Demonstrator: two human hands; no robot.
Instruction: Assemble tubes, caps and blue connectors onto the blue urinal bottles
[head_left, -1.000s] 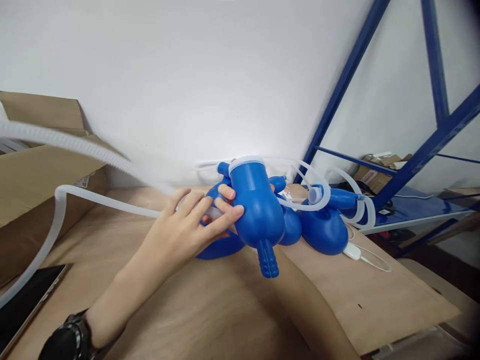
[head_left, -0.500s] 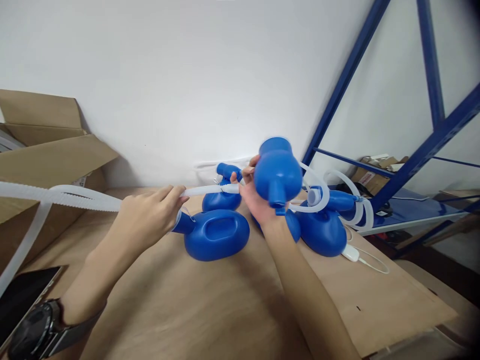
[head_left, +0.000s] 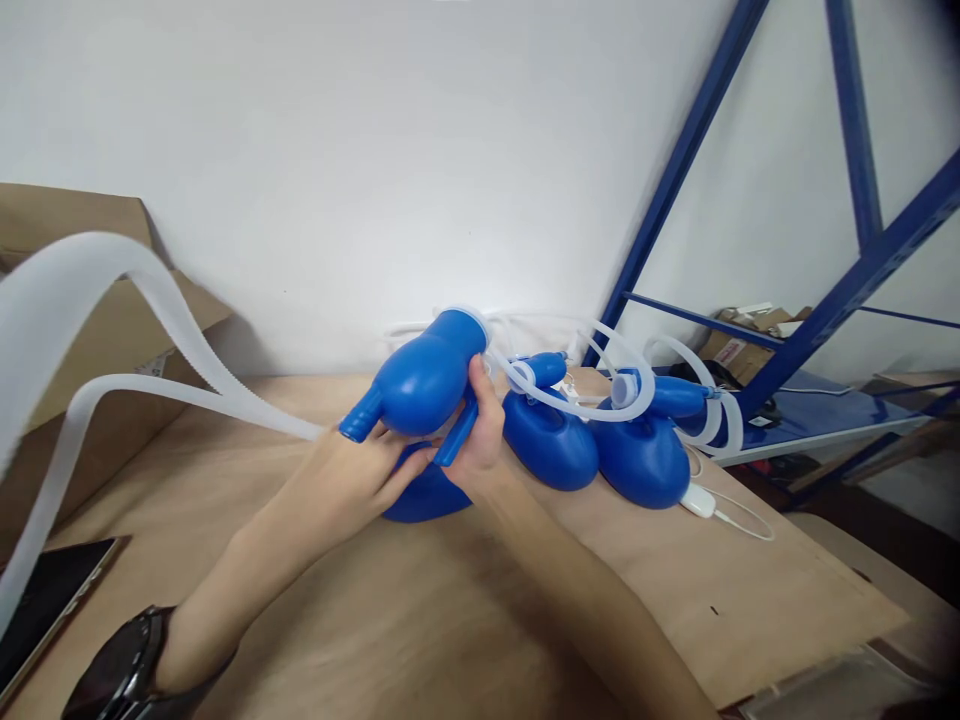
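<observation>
My right hand [head_left: 474, 440] is closed on a blue plastic bottle-shaped vessel [head_left: 424, 378], held tilted above the table with its ribbed spout pointing left and its white-rimmed mouth to the right. My left hand [head_left: 351, 475] is closed just under that spout, gripping the end of a white corrugated hose [head_left: 135, 290] that arcs away to the left. Below both hands another blue vessel [head_left: 424, 495] lies on the brown table [head_left: 420, 620], mostly hidden.
Two more blue vessels [head_left: 551, 440] [head_left: 645, 455] with clear tubing loops lie to the right. A cardboard box [head_left: 90, 340] stands at the left, a dark tablet [head_left: 37, 600] at the lower left. A blue metal rack [head_left: 855, 290] rises at the right. A watch sits on my left wrist.
My right hand brought the blue vessel down from high at the right and turned it, spout now to the left. My left hand moved right, meeting it. The hose swung upward at the left.
</observation>
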